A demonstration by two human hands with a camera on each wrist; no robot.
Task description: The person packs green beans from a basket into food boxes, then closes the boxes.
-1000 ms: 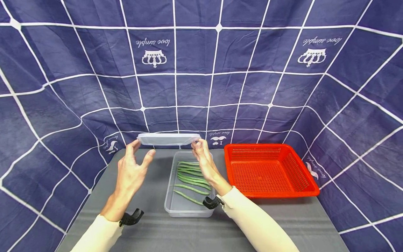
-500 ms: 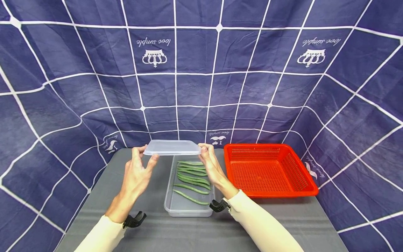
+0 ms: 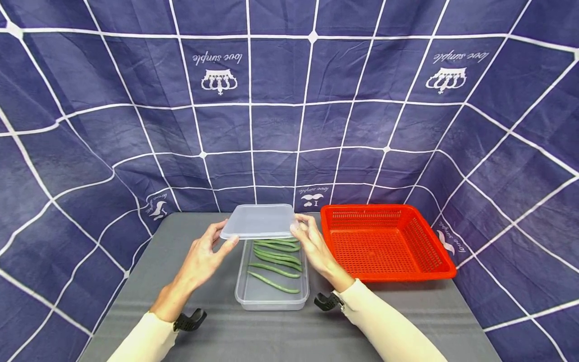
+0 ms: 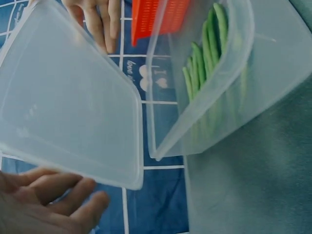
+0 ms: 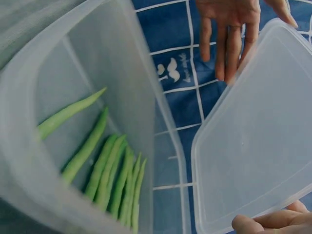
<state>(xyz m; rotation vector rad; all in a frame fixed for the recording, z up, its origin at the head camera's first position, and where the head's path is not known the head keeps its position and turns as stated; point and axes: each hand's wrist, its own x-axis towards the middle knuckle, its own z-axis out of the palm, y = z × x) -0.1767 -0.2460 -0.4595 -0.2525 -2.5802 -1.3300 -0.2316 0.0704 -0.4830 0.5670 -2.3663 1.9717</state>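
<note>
A translucent plastic lid [image 3: 260, 220] is held up by both hands over the far end of a clear plastic container [image 3: 271, 305]. My left hand [image 3: 201, 261] pinches the lid's left edge between thumb and fingers. At the opposite edge my right hand [image 3: 316, 246] grips it the same way. Several green beans [image 3: 273, 270] lie roughly side by side in the container; the lid hides its far end in the head view. The right wrist view shows the lid [image 5: 253, 141] apart from the container's rim [image 5: 168, 112], with the beans [image 5: 112, 170] inside.
A red plastic basket [image 3: 371, 251] with perforated walls stands right of the container, close to my right hand. The grey table [image 3: 217, 322] ends at a blue curtain [image 3: 271, 125] with white lines, which also encloses both sides.
Both hands have brought the lid down and to the right, nearer the container. Its top has tipped towards the head camera. Container, beans and basket have stayed put.
</note>
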